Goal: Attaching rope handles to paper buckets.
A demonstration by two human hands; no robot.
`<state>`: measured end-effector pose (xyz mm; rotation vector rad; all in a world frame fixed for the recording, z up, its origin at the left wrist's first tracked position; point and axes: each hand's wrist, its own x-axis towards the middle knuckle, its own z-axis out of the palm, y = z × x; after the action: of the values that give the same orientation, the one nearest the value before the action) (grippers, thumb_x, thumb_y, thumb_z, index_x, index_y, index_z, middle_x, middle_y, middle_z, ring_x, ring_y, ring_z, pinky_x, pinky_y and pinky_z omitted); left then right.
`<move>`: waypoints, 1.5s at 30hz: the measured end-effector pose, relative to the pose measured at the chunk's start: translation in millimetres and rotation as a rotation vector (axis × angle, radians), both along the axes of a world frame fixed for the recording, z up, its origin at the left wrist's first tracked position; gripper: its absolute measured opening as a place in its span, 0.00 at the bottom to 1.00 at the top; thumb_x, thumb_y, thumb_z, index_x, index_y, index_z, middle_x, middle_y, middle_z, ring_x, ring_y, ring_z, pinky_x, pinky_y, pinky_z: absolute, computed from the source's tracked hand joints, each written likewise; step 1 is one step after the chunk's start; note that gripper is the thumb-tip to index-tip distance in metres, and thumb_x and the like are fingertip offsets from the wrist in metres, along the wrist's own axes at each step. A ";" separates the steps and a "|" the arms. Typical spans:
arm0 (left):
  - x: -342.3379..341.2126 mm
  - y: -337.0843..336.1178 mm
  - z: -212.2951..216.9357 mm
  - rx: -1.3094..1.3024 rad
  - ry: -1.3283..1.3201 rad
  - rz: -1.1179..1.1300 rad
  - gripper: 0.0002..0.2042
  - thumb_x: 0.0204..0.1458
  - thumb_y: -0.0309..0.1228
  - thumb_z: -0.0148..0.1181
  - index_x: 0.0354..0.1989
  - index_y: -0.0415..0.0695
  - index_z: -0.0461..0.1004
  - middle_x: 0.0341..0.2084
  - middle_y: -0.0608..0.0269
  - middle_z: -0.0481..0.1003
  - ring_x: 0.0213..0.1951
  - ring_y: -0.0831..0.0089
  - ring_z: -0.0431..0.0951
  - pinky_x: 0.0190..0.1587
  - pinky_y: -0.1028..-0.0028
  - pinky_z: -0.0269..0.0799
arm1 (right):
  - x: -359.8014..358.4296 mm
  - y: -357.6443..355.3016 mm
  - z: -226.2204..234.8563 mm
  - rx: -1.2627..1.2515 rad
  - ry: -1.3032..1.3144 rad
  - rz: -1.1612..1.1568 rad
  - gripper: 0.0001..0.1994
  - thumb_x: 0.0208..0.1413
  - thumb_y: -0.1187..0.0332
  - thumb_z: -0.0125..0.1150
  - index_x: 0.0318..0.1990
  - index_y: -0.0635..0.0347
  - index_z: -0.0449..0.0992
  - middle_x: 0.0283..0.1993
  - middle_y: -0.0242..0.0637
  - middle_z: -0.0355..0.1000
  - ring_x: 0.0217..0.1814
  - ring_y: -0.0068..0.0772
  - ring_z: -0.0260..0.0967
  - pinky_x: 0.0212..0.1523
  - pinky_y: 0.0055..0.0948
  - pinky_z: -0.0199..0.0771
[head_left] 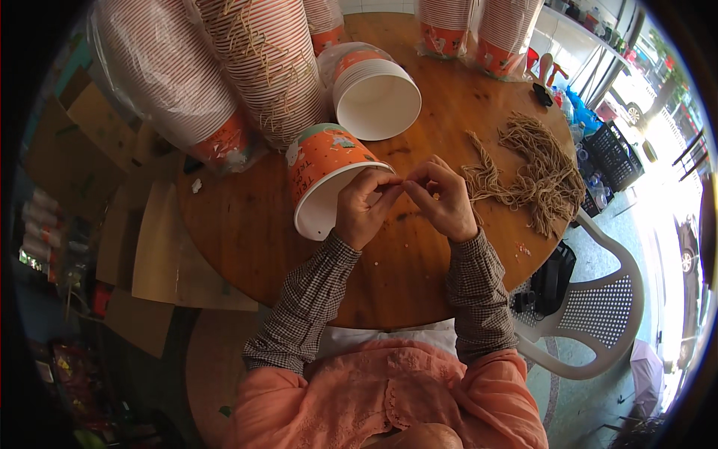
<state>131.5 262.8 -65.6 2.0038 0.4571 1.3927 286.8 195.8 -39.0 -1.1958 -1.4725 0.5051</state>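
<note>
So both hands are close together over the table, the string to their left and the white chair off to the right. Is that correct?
Not quite: in the head view, the string lies to the right of the left hand and right hand, not the left. They are close together over the table, with the white chair off to the right.

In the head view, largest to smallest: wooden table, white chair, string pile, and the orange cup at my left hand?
1. Wooden table
2. White chair
3. String pile and orange cup: too alike to rank
</note>
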 end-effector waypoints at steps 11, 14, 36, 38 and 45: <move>-7.9 0.7 0.3 -0.469 -0.110 -0.251 0.02 0.55 0.22 0.55 0.35 0.38 0.72 0.31 0.68 0.73 0.31 0.83 0.71 0.35 0.81 0.70 | -2.9 -2.4 1.6 -0.067 0.010 0.056 0.02 0.53 0.77 0.58 0.33 0.65 0.73 0.36 0.31 0.65 0.34 0.18 0.64 0.31 0.18 0.66; -8.6 3.5 -2.3 -0.613 -0.136 -0.389 0.02 0.56 0.23 0.54 0.35 0.38 0.71 0.31 0.70 0.71 0.33 0.84 0.70 0.37 0.81 0.69 | -3.1 -1.5 0.3 -0.064 0.016 0.045 0.02 0.53 0.77 0.58 0.35 0.64 0.73 0.36 0.31 0.65 0.35 0.18 0.65 0.32 0.18 0.67; -8.7 10.8 -6.7 -0.935 -0.391 -0.551 0.08 0.56 0.29 0.59 0.41 0.38 0.76 0.33 0.66 0.75 0.35 0.78 0.71 0.41 0.78 0.68 | -11.7 4.2 -10.7 0.002 0.265 0.180 0.10 0.56 0.74 0.60 0.45 0.64 0.71 0.38 0.33 0.76 0.35 0.19 0.74 0.28 0.17 0.73; -8.8 10.6 -6.8 -0.911 -0.366 -0.530 0.08 0.56 0.29 0.59 0.41 0.38 0.76 0.33 0.67 0.75 0.34 0.79 0.70 0.41 0.79 0.67 | -13.3 2.9 -10.2 -0.008 0.230 0.151 0.09 0.56 0.75 0.60 0.43 0.64 0.72 0.37 0.33 0.76 0.35 0.19 0.74 0.28 0.17 0.73; -9.6 9.8 -3.4 -0.713 -0.137 -0.358 0.08 0.56 0.27 0.58 0.42 0.37 0.75 0.35 0.66 0.76 0.35 0.81 0.73 0.42 0.80 0.70 | -11.1 4.2 -9.4 -0.066 0.357 0.109 0.06 0.57 0.74 0.59 0.39 0.66 0.74 0.31 0.29 0.75 0.33 0.15 0.70 0.33 0.19 0.72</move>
<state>121.9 272.5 -69.0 1.3193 0.4281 0.9526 275.7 200.0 -48.4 -1.0173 -1.2245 0.8032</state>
